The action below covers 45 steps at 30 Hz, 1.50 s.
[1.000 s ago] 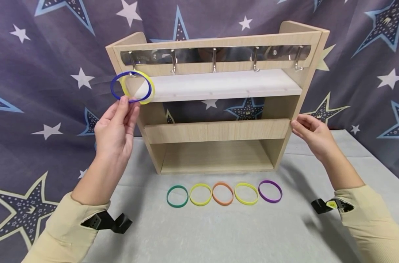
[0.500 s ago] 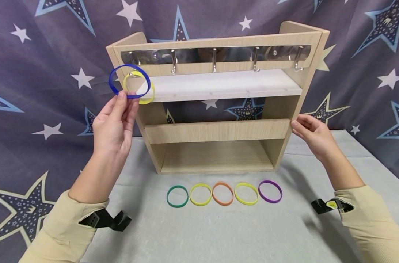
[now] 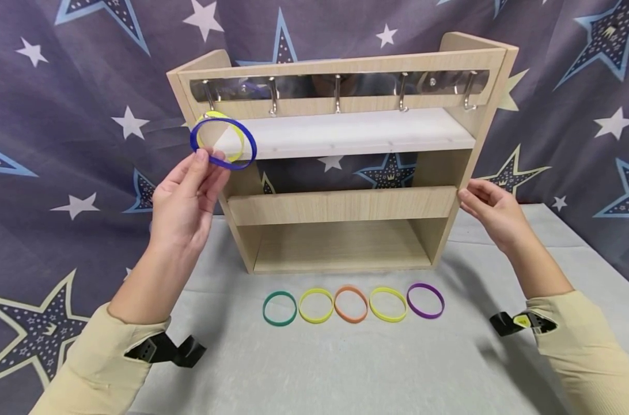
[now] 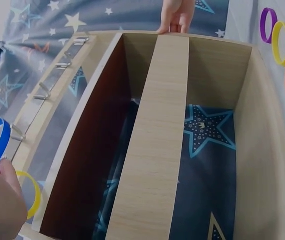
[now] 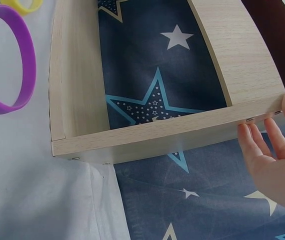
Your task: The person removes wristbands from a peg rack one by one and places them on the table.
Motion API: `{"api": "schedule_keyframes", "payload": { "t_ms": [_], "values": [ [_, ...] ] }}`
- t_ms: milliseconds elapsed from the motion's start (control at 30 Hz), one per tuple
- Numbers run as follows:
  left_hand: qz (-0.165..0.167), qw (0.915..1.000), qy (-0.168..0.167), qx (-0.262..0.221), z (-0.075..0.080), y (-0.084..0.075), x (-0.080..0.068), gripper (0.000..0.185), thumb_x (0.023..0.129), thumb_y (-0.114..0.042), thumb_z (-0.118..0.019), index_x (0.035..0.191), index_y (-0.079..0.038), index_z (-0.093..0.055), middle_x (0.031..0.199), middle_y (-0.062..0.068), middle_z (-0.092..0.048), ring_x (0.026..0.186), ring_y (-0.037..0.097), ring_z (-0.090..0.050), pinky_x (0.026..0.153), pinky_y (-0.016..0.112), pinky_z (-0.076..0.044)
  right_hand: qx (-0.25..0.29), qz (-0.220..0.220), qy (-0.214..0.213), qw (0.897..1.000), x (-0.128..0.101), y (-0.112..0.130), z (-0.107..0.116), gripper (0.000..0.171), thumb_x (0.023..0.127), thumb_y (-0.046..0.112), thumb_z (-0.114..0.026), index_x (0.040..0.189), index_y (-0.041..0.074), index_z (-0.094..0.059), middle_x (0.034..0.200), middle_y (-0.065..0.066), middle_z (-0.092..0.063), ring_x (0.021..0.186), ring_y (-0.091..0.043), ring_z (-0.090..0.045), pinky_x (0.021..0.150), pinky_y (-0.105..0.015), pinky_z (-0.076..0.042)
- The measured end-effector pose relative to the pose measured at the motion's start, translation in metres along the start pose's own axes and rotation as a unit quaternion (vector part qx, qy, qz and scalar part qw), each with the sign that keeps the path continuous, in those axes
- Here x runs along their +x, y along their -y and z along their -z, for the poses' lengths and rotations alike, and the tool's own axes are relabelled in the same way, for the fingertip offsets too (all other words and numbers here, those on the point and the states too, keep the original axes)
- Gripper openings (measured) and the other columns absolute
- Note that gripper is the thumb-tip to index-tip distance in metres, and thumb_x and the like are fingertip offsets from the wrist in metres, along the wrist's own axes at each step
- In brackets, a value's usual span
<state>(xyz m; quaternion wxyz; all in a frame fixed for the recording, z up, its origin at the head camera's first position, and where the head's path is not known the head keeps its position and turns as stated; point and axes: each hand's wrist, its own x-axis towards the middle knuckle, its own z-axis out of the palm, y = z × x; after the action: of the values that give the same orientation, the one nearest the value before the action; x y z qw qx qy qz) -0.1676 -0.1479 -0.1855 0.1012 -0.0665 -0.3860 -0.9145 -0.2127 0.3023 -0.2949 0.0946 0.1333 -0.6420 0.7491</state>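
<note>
My left hand (image 3: 182, 210) pinches a blue wristband (image 4: 5, 141) between thumb and fingertips, in front of the leftmost hook (image 3: 208, 95) of a metal hook strip. From that hook hangs a yellow wristband (image 4: 36, 196), which the blue one partly overlaps in the head view. The strip runs along the top of a light wooden shelf unit (image 3: 340, 207). At the unit's right side, my right hand (image 3: 493, 213) grips the panel edge, thumb at the front and fingertips against the outer face, as the right wrist view shows.
In front of the unit, a row of wristbands lies on the grey cloth: green (image 3: 265, 310), yellow (image 3: 301, 308), orange (image 3: 337, 308), another yellow (image 3: 372, 308) and purple (image 3: 442, 302). A star-patterned curtain (image 3: 76, 144) hangs behind.
The left hand first lifted the blue wristband slightly, then brought it down and to the right, over the hanging yellow one in view. The right hand has stayed on the unit's side.
</note>
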Motion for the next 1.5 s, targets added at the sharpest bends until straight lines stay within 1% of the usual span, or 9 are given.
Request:
{"api": "schedule_keyframes", "payload": {
  "t_ms": [133,333,433,667,933,1167,1500],
  "values": [
    [0.016,0.9997,0.015,0.005,0.002,0.001,-0.001,0.018,0.083,-0.008,-0.072,0.098,0.002,-0.07,0.084,0.011,-0.076,0.077,0.017,-0.074,0.078,0.026,-0.061,0.002,-0.003,0.0,1.0,0.0,0.0,0.0,0.015,0.093,0.003,-0.06,0.099,0.016,-0.063,0.089,0.01,-0.064,0.085,0.002,-0.063,0.081,-0.009,-0.056],
    [0.042,0.9985,0.029,0.021,0.008,0.001,-0.002,0.015,0.084,-0.007,-0.071,0.096,0.002,-0.071,0.082,0.011,-0.075,0.078,0.016,-0.074,0.079,0.026,-0.061,-0.001,-0.003,-0.002,1.0,0.001,-0.001,0.0,0.014,0.092,0.004,-0.061,0.099,0.017,-0.063,0.089,0.01,-0.064,0.085,0.002,-0.063,0.081,-0.009,-0.056],
    [0.054,0.9978,0.029,0.024,0.011,0.001,-0.002,0.013,0.084,-0.006,-0.071,0.095,0.001,-0.07,0.083,0.01,-0.075,0.079,0.016,-0.074,0.079,0.026,-0.061,0.0,-0.003,-0.002,1.0,0.002,-0.001,0.0,0.014,0.092,0.005,-0.062,0.1,0.016,-0.063,0.089,0.009,-0.064,0.085,0.001,-0.063,0.081,-0.009,-0.056],
    [0.082,0.9955,0.018,0.046,0.02,0.002,-0.005,0.015,0.083,-0.006,-0.072,0.097,0.0,-0.071,0.086,0.009,-0.076,0.081,0.016,-0.074,0.08,0.025,-0.061,0.0,-0.001,0.001,1.0,0.001,-0.001,0.0,0.014,0.092,0.005,-0.061,0.1,0.016,-0.063,0.089,0.009,-0.064,0.086,0.001,-0.063,0.081,-0.009,-0.056],
    [0.089,0.9944,0.031,0.047,0.032,0.008,-0.006,0.006,0.087,-0.003,-0.068,0.09,-0.001,-0.072,0.083,0.01,-0.076,0.08,0.016,-0.074,0.08,0.025,-0.061,-0.005,0.001,0.001,1.0,0.0,-0.001,0.001,0.015,0.093,0.003,-0.06,0.099,0.017,-0.064,0.089,0.01,-0.064,0.085,0.002,-0.062,0.081,-0.008,-0.055],
    [0.098,0.9931,0.023,0.059,0.04,0.008,-0.008,0.006,0.086,-0.004,-0.069,0.089,-0.002,-0.073,0.084,0.009,-0.076,0.081,0.015,-0.074,0.079,0.025,-0.061,-0.005,0.003,0.003,1.0,0.0,-0.001,0.001,0.015,0.093,0.003,-0.06,0.099,0.016,-0.064,0.09,0.009,-0.064,0.086,0.001,-0.062,0.081,-0.008,-0.055],
    [0.104,0.9931,0.017,0.052,0.054,0.007,-0.009,0.008,0.087,-0.001,-0.066,0.09,-0.001,-0.074,0.085,0.009,-0.076,0.082,0.016,-0.074,0.08,0.025,-0.06,-0.001,0.004,0.004,1.0,0.001,-0.001,0.001,0.015,0.093,0.003,-0.06,0.099,0.016,-0.064,0.09,0.009,-0.064,0.086,0.001,-0.063,0.082,-0.009,-0.056]
  ]
}}
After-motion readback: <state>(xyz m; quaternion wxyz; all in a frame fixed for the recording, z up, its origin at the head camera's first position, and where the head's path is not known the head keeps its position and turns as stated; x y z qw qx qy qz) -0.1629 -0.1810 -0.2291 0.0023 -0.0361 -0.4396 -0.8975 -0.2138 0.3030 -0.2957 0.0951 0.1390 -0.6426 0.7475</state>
